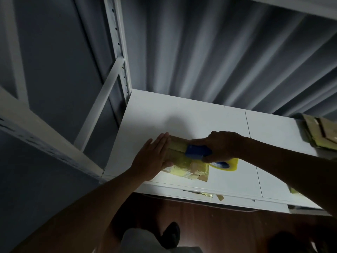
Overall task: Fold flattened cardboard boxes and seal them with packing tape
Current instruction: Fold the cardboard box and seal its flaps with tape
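Note:
A small brown cardboard box (179, 149), patched with yellowish tape, stands on the white table (191, 117) near its front edge. My left hand (155, 156) presses flat against the box's left side, fingers straight. My right hand (221, 146) grips a blue tape dispenser (197, 152) that rests on top of the box. The yellow tape roll (228, 164) hangs off the box's right side. Strips of tape lie along the box's top and front.
A stack of flattened cardboard boxes (321, 133) lies at the table's right edge. A white metal shelf frame (118, 52) rises at the left, and grey curtains hang behind the table. Cardboard scraps (219, 197) peek out below the table's front. Dark wooden floor lies beneath.

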